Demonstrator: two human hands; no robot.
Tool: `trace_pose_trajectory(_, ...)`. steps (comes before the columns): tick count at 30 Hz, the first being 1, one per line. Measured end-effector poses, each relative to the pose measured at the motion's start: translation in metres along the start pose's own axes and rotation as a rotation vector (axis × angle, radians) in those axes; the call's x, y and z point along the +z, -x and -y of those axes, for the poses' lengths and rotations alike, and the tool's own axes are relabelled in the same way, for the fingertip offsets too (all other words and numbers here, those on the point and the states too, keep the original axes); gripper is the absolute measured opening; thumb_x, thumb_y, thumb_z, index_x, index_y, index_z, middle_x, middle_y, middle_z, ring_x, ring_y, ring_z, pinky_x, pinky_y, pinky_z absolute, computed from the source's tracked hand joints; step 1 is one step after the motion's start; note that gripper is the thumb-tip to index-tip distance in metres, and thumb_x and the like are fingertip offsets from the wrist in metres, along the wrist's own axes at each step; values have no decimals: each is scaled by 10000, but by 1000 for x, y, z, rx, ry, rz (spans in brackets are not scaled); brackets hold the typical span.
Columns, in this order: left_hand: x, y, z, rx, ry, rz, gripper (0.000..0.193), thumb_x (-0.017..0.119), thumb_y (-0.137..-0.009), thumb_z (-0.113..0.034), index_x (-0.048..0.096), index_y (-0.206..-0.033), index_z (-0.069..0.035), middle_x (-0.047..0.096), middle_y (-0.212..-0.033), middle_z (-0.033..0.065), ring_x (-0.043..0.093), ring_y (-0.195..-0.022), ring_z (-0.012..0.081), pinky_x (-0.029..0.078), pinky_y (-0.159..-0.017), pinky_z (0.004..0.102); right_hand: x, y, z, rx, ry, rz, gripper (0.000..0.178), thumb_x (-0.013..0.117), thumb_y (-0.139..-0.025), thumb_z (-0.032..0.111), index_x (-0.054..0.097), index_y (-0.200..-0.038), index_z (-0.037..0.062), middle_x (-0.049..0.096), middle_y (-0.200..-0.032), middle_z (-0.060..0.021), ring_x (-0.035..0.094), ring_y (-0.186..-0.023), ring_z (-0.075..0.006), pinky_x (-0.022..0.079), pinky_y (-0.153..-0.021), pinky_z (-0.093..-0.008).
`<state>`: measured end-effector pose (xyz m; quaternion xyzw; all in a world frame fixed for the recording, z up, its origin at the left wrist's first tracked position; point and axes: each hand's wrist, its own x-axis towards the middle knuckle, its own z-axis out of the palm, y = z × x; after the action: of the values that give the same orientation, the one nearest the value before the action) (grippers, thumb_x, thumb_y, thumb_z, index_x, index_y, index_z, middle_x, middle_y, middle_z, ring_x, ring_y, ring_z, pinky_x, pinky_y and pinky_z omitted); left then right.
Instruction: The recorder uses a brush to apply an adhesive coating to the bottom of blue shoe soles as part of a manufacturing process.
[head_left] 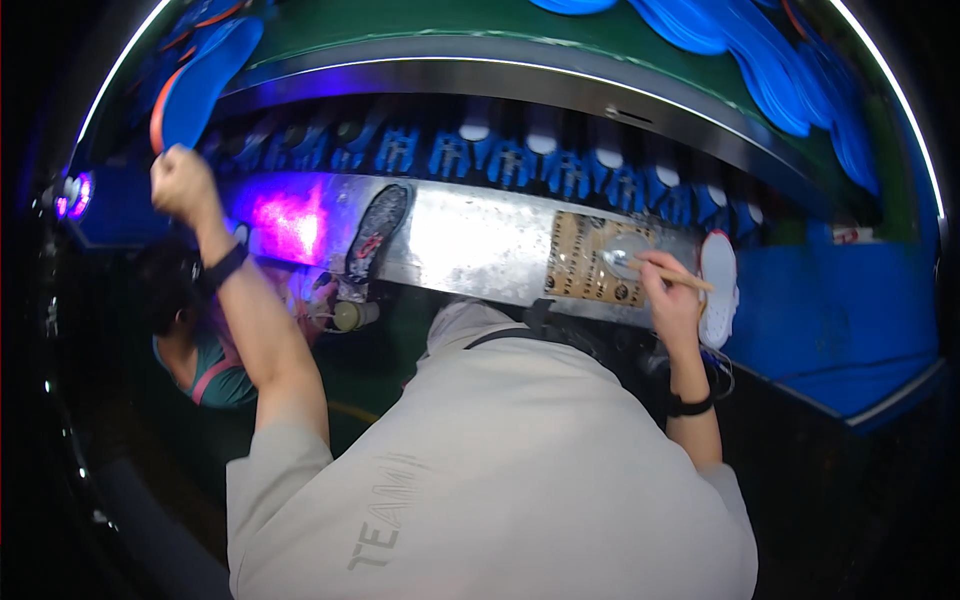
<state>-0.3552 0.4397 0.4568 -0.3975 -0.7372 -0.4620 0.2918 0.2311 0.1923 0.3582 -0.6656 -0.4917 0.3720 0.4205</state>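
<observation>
Blue with an orange edge, a shoe sole point(208, 88) stands out at the upper left, raised beyond the far side of the table, its near end gripped by the left hand point(183, 183), which is curled into a fist. That arm reaches well forward and to the left, nearly straight, with a dark band on its wrist. On the other side, the right hand point(668, 290) pinches a thin wooden stick point(703, 286) between narrowed fingers, its tip at a clear bowl point(624, 256); this forearm points forward, elbow bent close to the body. Under the bowl lies a brown printed sheet point(570, 265), and just right of the hand is a white sole point(719, 300). Further left on the metal table point(460, 240) rests a dark insole point(380, 228). Beyond, blue fixtures point(510, 160) stand in a row below a green surface point(420, 28) carrying more blue soles point(700, 30). Another person point(225, 385) sits at the left.
</observation>
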Motion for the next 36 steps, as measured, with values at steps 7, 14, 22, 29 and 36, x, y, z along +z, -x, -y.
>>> trace_pose_trajectory(7, -113, 42, -55, -316, 724, -155, 435, 641, -942, -277, 669, -1073, 137, 709, -1004, 196, 690, -928, 282, 577, -782, 386, -5, -38, -78, -59, 272, -69, 203, 640, -908, 196, 700, -919, 2, 674, -729, -132, 659, -657, -224, 489, -614, -338)
trace_pose_trajectory(14, -129, 161, -70, -973, 1389, 1068, 351, 544, -999, -327, 646, -1156, -30, 706, -1030, 104, 694, -908, 236, 565, -812, 369, -1, -49, -130, 17, 411, -14, 244, 641, -867, 245, 717, -899, 15, 698, -769, -183, 703, -753, -342, 525, -677, -390)
trace_pose_trajectory(22, -163, 249, -112, -979, 1634, 1738, 894, 657, -878, -451, 258, -1509, 41, 491, -1368, 335, 568, -1198, 474, 479, -1016, 564, -22, -29, -60, 10, 148, -116, 197, 634, -916, 153, 714, -962, -21, 717, -813, -93, 648, -721, -152, 499, -674, -284)
trace_pose_trajectory(29, -160, 248, -126, -958, 1598, 1799, 845, 713, -909, -383, 287, -1515, 24, 560, -1349, 141, 606, -1175, 201, 513, -981, 324, 3, -17, 75, -193, -308, 12, 161, 630, -914, 93, 722, -997, -10, 698, -887, -53, 602, -797, -91, 473, -712, -234)
trace_pose_trajectory(36, -171, 241, -145, -875, 1567, 1884, 852, 731, -889, -414, 336, -1489, 44, 580, -1322, 138, 603, -1173, 194, 499, -995, 320, 28, -40, 107, -460, -219, 51, 149, 644, -879, 72, 725, -979, -4, 698, -869, -85, 631, -764, -149, 493, -702, -280)
